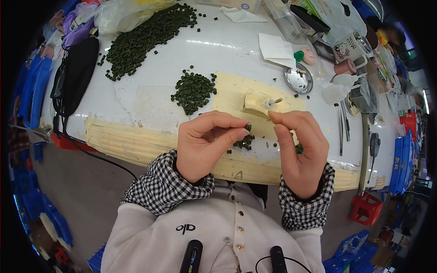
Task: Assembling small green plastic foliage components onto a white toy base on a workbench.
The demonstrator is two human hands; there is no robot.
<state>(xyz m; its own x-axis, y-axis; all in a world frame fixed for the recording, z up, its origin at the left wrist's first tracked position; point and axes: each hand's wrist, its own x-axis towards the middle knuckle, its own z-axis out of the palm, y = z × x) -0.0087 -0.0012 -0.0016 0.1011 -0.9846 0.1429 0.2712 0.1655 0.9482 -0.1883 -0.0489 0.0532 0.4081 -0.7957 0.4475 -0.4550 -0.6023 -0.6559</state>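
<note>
My left hand (pixel 202 145) is closed, pinching a small dark green pellet-like piece (pixel 248 128) between thumb and forefinger. Level with it, my right hand (pixel 302 148) has its thumb and forefinger slightly apart, and no object shows between them. Just beyond the right fingertips stands a small yellowish block (pixel 257 103) with a white blob on it and a short thin stick (pixel 278 100) poking out. Several more green pieces (pixel 243 143) lie under the left fingertips. Others (pixel 299 149) are partly covered by my right hand.
A small heap of green pieces (pixel 193 93) sits beyond my left hand, with a larger heap (pixel 150 36) farther left. To the right are a round metal dish (pixel 298 78), tweezers (pixel 340 129) and a white cup (pixel 350 48). Yellow tape (pixel 132 139) covers the table's front edge.
</note>
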